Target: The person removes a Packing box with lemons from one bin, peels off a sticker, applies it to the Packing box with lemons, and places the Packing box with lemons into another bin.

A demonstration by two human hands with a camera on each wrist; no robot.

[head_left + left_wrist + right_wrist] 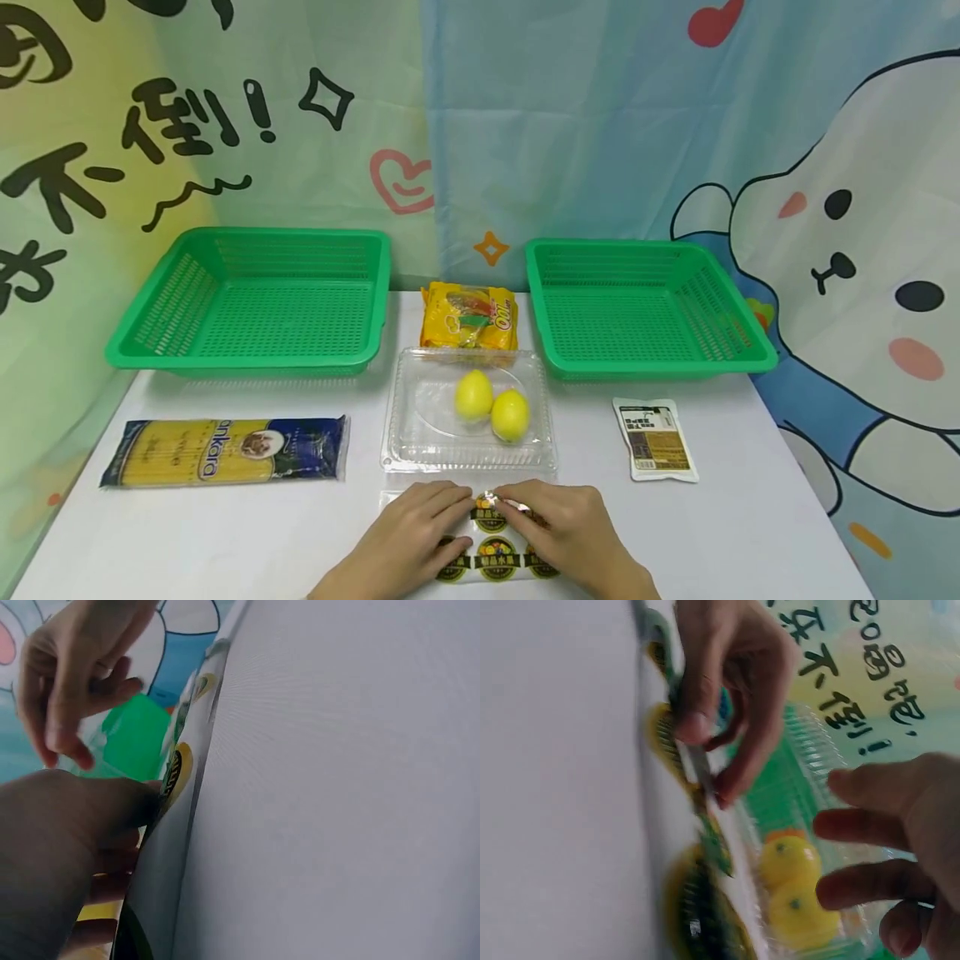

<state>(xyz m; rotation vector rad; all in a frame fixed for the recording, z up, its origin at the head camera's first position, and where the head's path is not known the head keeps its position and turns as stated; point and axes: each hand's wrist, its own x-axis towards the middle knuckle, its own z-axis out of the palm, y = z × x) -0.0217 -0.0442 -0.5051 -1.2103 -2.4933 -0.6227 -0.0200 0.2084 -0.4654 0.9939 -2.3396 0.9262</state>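
Two green baskets stand at the back of the white table (300, 533): the left basket (255, 300) and the right basket (645, 304), well apart, and both show only bare mesh inside. Between them lies one yellow snack bag (469, 317) with red and green print; its writing is too small to read. Just in front of it sits one clear plastic tray (468, 412) holding two lemons (491, 404), side by side and touching. To the left lies one long pasta packet (225, 450), dark blue at the ends with yellow pasta showing, with the letters "ankara" readable on its label. To the right lies one small white pouch (655, 439) with a dark label whose text cannot be made out. At the near edge, just in front of the tray, lies one clear sticker sheet (495, 550) with round yellow and black stickers; four can be counted between and under the hands, and their lettering is unreadable. The left hand (412, 537) rests on the sheet with fingers lightly curled, thumb and fingertip pinching its upper edge. The right hand (570, 529) lies beside it on the sheet, its fingertips pinching the same crinkled edge, almost touching the left hand's fingertips.
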